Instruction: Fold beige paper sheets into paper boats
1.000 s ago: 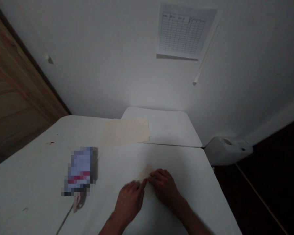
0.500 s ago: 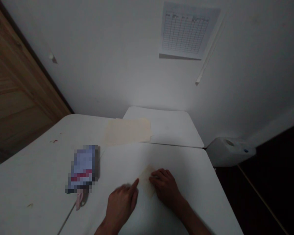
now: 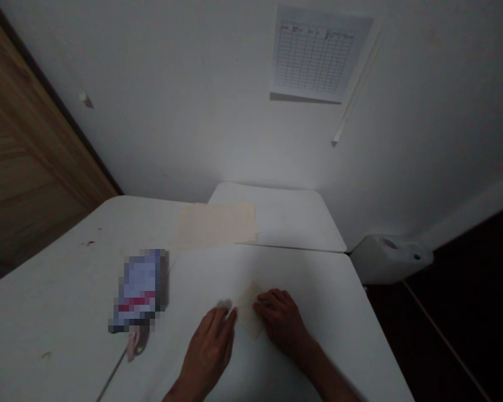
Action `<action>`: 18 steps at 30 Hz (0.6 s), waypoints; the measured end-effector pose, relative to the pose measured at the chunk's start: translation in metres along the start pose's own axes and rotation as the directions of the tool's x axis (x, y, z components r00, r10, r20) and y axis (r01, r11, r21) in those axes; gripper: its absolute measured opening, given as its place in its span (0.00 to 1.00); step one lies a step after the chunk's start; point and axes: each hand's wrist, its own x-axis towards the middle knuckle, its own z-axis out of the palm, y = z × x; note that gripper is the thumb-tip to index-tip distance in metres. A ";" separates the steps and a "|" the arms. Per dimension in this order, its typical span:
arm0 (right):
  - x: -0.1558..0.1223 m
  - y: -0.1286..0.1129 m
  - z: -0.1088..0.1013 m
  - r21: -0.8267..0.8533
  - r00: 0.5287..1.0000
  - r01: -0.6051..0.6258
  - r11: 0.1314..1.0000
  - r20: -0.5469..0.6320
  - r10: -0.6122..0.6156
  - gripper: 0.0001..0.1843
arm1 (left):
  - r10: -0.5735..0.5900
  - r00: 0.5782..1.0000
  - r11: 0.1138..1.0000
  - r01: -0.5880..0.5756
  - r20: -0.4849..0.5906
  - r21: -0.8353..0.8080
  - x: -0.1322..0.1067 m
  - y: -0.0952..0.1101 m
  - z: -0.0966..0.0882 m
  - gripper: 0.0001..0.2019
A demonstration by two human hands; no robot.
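Observation:
A small cream paper piece (image 3: 248, 314) lies on the white table (image 3: 310, 279) in front of me. My left hand (image 3: 209, 349) rests palm down at the paper's left edge, fingers stretched and touching it. My right hand (image 3: 283, 324) lies on the paper's right side, fingers flat and pressing it down. Neither hand lifts the paper. The light is dim and the paper's exact shape is hard to make out.
A stack of cream sheets (image 3: 216, 224) lies farther back across the seam with a second white table (image 3: 276, 215). A blurred-out card (image 3: 137, 291) and a pink tag (image 3: 133, 343) lie at left. A white bin (image 3: 389, 257) stands at right. A chart (image 3: 314, 53) hangs on the wall.
My left hand drew back from the paper, then came forward again to its left edge. My right hand stayed pressed on the paper.

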 end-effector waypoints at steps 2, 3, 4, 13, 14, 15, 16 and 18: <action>0.000 0.000 -0.001 0.000 1.000 0.001 1.000 0.004 -0.001 0.11 | 0.089 0.996 0.994 -0.088 0.016 -0.062 0.003 0.000 0.001 0.20; 0.000 0.000 -0.001 -0.007 1.000 0.001 1.000 0.007 -0.001 0.11 | 0.121 0.992 0.989 -0.118 0.033 -0.091 0.005 -0.001 0.002 0.22; 0.000 0.000 -0.001 -0.015 1.000 0.000 1.000 0.009 0.000 0.11 | 0.145 0.988 0.984 -0.138 0.056 -0.117 0.007 -0.001 0.002 0.22; -0.002 -0.003 -0.003 -0.040 1.000 -0.016 0.999 -0.006 0.016 0.14 | 0.107 0.985 0.971 -0.075 0.132 -0.226 0.035 0.012 -0.001 0.21; -0.002 -0.003 -0.004 -0.035 1.000 -0.027 0.999 -0.012 0.027 0.15 | 0.098 0.985 0.973 -0.065 0.143 -0.222 0.040 0.013 -0.001 0.20; -0.002 -0.003 -0.005 -0.027 0.999 -0.040 0.999 -0.017 0.040 0.15 | 0.092 0.985 0.974 -0.058 0.149 -0.219 0.045 0.014 0.000 0.20; -0.002 -0.004 -0.005 -0.018 0.998 -0.054 0.998 -0.020 0.053 0.14 | 0.081 0.985 0.976 -0.048 0.152 -0.213 0.050 0.014 0.001 0.20; -0.002 -0.004 -0.006 -0.002 0.997 -0.077 0.997 -0.019 0.077 0.13 | 0.055 0.985 0.978 -0.021 0.162 -0.206 0.059 0.013 0.006 0.19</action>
